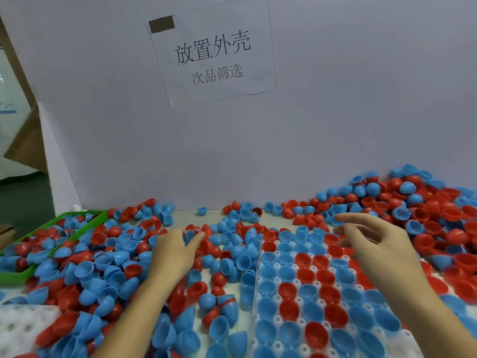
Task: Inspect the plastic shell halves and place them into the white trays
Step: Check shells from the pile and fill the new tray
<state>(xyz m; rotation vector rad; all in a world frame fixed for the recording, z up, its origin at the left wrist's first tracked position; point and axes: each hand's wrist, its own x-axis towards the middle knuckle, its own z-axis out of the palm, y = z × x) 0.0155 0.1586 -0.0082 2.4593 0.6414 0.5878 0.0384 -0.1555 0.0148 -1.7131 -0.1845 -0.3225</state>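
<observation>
Loose red and blue plastic shell halves (111, 264) cover the tabletop, with a taller heap (418, 202) at the right rear. A white tray (277, 319) at lower centre-right holds several red and blue halves in its cups. My left hand (175, 250) lies palm down on the loose halves left of the tray, fingers reaching into them near a red half (206, 228). My right hand (374, 239) hovers over the tray's far end, fingers loosely spread, holding nothing I can see.
A green bin (15, 275) with more halves sits at the left. Another white tray (23, 324) shows at the lower left, partly buried. A white board with a paper sign (211, 55) stands behind the table.
</observation>
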